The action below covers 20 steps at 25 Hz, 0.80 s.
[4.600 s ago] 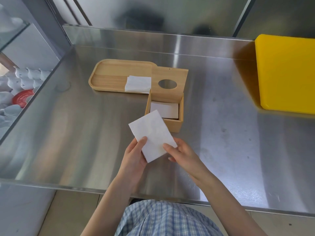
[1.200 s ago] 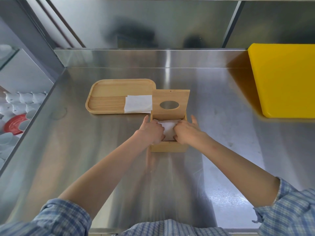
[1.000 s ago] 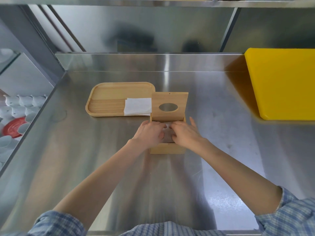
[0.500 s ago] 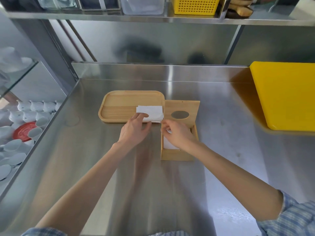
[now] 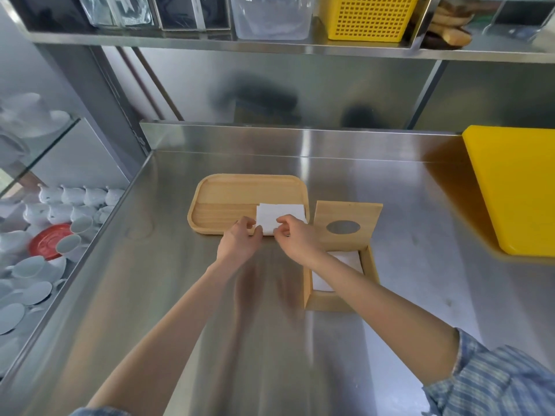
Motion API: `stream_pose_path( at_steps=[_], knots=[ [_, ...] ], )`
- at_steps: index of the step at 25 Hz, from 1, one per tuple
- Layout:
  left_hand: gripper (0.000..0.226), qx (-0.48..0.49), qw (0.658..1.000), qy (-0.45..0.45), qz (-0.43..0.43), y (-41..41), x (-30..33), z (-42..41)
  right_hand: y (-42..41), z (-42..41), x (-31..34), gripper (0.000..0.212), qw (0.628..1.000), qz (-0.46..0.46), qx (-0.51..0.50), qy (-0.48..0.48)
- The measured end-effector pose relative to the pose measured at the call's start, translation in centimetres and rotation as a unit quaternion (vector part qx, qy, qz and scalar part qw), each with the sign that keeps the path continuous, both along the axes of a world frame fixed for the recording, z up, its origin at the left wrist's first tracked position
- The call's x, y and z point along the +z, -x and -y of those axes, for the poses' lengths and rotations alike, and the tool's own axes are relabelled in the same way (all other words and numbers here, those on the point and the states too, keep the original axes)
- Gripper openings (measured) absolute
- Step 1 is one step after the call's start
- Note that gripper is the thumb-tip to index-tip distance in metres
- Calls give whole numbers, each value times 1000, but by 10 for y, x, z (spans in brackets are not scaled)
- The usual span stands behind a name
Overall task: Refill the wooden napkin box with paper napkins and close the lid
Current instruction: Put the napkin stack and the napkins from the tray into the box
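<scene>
A small stack of white paper napkins lies on the right end of a wooden tray. My left hand pinches the stack's near left corner, and my right hand pinches its near edge. To the right sits the wooden napkin box, open, with white napkins inside, partly hidden by my right forearm. Its lid, with an oval hole, is slid back beyond the box.
A yellow cutting board lies at the right on the steel counter. White cups and a red dish sit below on the left. A shelf overhead holds a yellow basket and clear containers.
Both hands have left the napkin box and moved left to the stack on the tray. The camera has tilted upward, bringing the overhead shelf into view.
</scene>
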State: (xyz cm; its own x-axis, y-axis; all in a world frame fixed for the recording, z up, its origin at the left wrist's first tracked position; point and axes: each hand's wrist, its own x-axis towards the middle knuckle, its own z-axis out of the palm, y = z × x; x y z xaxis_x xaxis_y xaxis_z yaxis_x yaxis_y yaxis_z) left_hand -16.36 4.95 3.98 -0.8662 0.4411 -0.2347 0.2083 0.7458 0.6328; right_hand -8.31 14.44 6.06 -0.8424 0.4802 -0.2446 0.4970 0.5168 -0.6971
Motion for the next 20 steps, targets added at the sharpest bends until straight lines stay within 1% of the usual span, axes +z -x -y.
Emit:
stream_pose_path(
  at_steps=[3,6,10,12,14,16,18,20],
  knots=[
    [41,-4,1000,8,10,17,-5,-8,24,-5,-3,43,999,40,-8,-25],
    [44,-14,999,37,21,33,-11,-18,45,-12,-11,45,994,92,-26,-52],
    [51,-25,995,86,42,50,-20,-31,66,-24,-19,47,981,139,-101,-91],
    [55,-33,991,120,58,55,-26,-37,71,-30,-25,50,976,150,-131,-89],
    [58,-33,987,127,94,59,-30,-41,72,-34,-33,53,972,169,-140,-85],
    [59,-26,985,117,121,63,-33,-46,74,-37,-43,50,971,185,-128,-87],
    [60,-21,984,110,141,67,-33,-51,78,-38,-53,40,966,201,-127,-103],
    [62,-17,981,102,164,70,-32,-56,82,-37,-57,38,960,217,-132,-116]
  ],
)
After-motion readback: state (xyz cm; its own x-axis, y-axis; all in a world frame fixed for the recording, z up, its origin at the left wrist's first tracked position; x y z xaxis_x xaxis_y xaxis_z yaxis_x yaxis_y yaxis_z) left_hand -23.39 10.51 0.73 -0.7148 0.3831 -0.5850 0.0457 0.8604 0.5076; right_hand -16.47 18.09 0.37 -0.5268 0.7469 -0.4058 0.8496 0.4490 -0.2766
